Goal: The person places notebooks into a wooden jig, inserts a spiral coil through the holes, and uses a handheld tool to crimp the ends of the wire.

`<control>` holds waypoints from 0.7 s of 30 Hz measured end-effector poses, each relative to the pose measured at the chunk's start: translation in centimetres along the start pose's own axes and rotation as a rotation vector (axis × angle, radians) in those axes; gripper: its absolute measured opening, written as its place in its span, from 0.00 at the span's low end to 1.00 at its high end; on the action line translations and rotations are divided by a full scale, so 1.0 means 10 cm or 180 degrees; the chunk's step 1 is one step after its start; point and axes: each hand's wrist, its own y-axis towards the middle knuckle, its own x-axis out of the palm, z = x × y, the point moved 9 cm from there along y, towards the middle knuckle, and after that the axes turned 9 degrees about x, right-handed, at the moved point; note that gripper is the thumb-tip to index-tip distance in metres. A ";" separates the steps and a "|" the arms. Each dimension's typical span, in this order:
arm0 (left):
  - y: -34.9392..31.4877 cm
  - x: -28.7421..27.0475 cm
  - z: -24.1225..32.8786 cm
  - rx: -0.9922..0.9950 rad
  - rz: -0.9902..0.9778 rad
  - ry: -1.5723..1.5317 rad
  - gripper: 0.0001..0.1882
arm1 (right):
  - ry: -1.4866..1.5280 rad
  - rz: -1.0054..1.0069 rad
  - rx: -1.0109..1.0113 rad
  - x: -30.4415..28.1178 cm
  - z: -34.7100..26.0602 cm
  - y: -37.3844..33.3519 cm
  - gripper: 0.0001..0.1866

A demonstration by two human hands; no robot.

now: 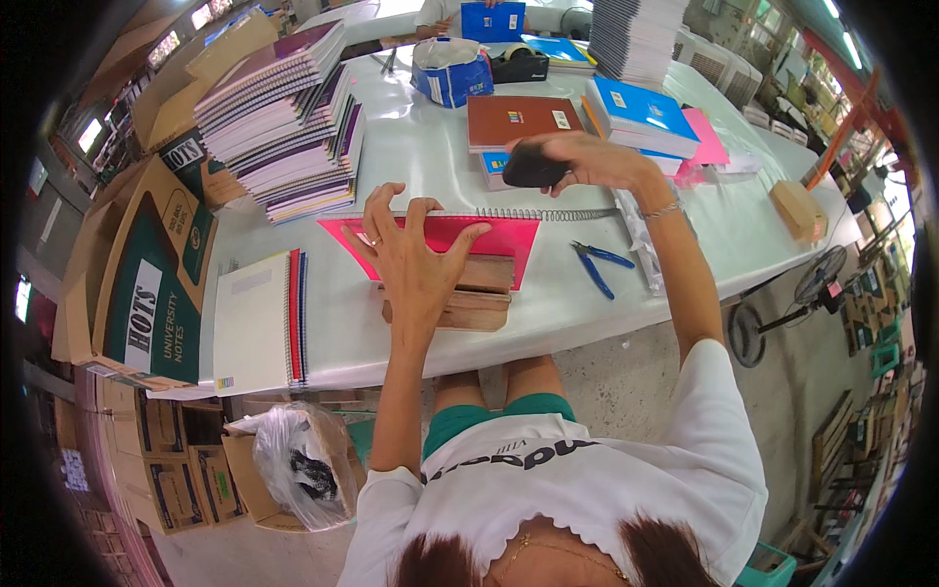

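My left hand (406, 259) holds a pink notebook (514, 249) by its upper edge, fingers curled over the top and thumb against the pink cover. The notebook leans upright behind a stack of wooden blocks (474, 303). Along its top edge runs a dark spiral coil (577, 214), whose loose end sticks out to the right. My right hand (597, 161) is raised above the coil and grips a black rounded object (533, 166); its kind I cannot make out. Right of the blocks lie blue-handled nippers (602, 264).
Tall stacks of spiral notebooks (284, 127) stand at the left, beside a green and brown carton (152, 284). Cream-covered notebooks (252, 323) lie near the front edge. Brown (518, 119) and blue notebooks (646, 112) sit beyond my right hand. Another person (440, 15) is across the table.
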 end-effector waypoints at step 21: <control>0.02 0.04 0.00 0.0097 0.0033 -0.0144 0.26 | -0.0061 -0.0730 0.0614 0.41 0.41 0.27 0.25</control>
